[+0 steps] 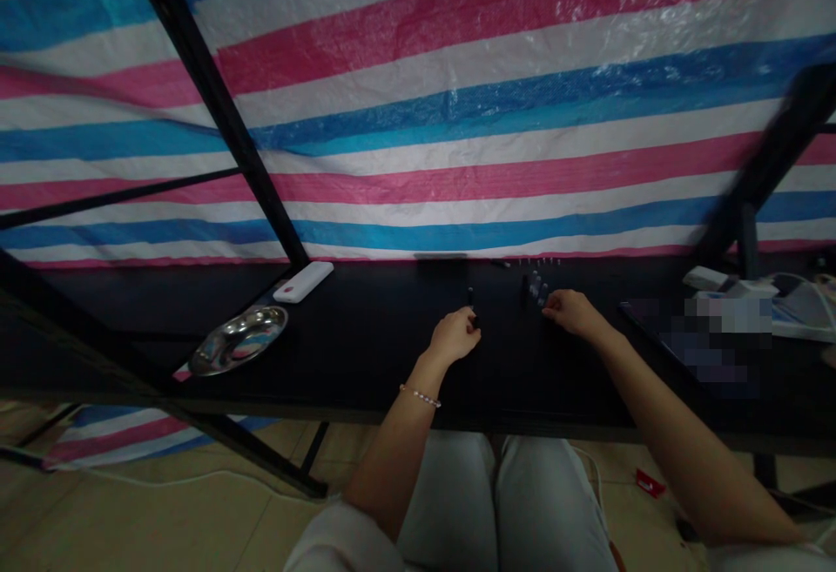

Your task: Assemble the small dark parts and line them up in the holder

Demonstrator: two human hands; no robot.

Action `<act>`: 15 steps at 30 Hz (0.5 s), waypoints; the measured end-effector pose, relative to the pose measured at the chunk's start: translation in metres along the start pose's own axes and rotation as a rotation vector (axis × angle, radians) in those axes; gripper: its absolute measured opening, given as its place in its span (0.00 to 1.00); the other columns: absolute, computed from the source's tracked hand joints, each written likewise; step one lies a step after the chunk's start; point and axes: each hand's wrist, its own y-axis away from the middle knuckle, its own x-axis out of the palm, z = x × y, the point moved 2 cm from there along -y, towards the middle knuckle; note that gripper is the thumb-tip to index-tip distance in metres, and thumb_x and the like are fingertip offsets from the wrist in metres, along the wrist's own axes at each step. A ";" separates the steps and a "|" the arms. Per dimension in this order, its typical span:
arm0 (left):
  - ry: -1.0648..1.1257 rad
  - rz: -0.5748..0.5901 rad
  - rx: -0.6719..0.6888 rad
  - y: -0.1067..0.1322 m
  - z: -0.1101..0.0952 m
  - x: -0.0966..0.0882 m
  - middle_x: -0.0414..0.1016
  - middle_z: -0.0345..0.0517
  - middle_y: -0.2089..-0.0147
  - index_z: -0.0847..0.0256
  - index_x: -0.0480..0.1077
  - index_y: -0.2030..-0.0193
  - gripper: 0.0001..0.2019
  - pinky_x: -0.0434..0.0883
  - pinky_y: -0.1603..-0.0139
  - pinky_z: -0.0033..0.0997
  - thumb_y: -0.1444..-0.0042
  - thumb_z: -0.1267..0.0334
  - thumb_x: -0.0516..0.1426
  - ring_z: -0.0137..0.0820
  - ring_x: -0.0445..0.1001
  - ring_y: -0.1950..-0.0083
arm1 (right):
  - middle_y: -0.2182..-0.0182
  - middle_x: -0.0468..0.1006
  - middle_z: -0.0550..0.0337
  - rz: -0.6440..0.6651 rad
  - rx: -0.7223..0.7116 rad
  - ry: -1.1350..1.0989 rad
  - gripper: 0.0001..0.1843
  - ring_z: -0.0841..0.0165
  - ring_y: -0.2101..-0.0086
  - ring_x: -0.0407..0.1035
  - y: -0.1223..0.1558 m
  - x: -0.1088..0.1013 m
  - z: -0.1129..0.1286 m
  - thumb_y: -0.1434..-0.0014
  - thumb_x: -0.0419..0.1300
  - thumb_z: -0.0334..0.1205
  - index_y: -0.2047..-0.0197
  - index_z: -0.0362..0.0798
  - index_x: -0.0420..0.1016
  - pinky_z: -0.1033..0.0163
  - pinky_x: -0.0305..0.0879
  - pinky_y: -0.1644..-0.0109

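Note:
My left hand, with a beaded bracelet at the wrist, is closed in a pinch over the black tabletop. A small dark stick-like piece stands up from its fingertips. Farther right, my right hand is also closed, its fingertips touching or right beside a group of small translucent pieces. What those fingertips hold, if anything, is too small to make out. Just left of the group stands a small dark piece. Behind it lies a row of tiny pale pieces.
On the left are a shiny metal dish and a white box-like device. To the right lie a dark flat tablet-like object and a white power strip with cables. Black frame posts rise before a striped plastic sheet.

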 end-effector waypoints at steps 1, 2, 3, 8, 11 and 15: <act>0.004 0.004 0.000 0.000 0.000 0.000 0.74 0.42 0.67 0.61 0.68 0.60 0.11 0.65 0.65 0.26 0.52 0.66 0.54 0.29 0.71 0.66 | 0.72 0.76 0.56 -0.014 0.016 -0.011 0.06 0.69 0.71 0.70 -0.001 0.001 -0.001 0.50 0.58 0.36 0.70 0.44 0.74 0.68 0.59 0.69; 0.007 0.005 -0.003 0.000 0.001 0.000 0.74 0.42 0.67 0.61 0.68 0.60 0.11 0.65 0.65 0.26 0.52 0.66 0.54 0.29 0.71 0.66 | 0.72 0.76 0.56 -0.031 0.033 -0.026 0.06 0.68 0.71 0.70 -0.001 0.002 -0.002 0.50 0.58 0.38 0.70 0.44 0.74 0.68 0.59 0.70; 0.007 0.003 -0.003 0.000 0.001 0.001 0.74 0.42 0.67 0.60 0.69 0.60 0.10 0.65 0.65 0.25 0.52 0.67 0.54 0.28 0.71 0.66 | 0.72 0.76 0.56 -0.050 0.048 -0.040 0.07 0.68 0.70 0.70 0.000 0.004 -0.003 0.49 0.58 0.39 0.70 0.45 0.74 0.68 0.59 0.70; 0.052 -0.025 0.028 -0.001 -0.001 0.003 0.74 0.42 0.68 0.62 0.70 0.65 0.07 0.65 0.65 0.25 0.53 0.67 0.55 0.27 0.71 0.67 | 0.71 0.77 0.55 -0.093 0.082 -0.046 0.11 0.66 0.68 0.71 0.004 0.010 -0.009 0.48 0.57 0.45 0.68 0.46 0.75 0.67 0.59 0.69; 0.097 -0.007 0.022 -0.003 -0.008 0.006 0.74 0.43 0.68 0.64 0.71 0.67 0.06 0.65 0.64 0.25 0.53 0.66 0.56 0.27 0.71 0.66 | 0.69 0.77 0.54 -0.087 0.087 -0.032 0.12 0.65 0.66 0.71 0.006 0.012 -0.011 0.47 0.56 0.46 0.67 0.47 0.75 0.67 0.59 0.68; 0.085 0.086 0.040 -0.009 -0.024 0.010 0.75 0.44 0.69 0.64 0.71 0.68 0.06 0.65 0.66 0.25 0.54 0.65 0.58 0.27 0.71 0.68 | 0.69 0.77 0.55 -0.079 0.099 -0.010 0.13 0.64 0.66 0.71 0.006 0.013 -0.011 0.47 0.55 0.47 0.66 0.47 0.74 0.66 0.59 0.69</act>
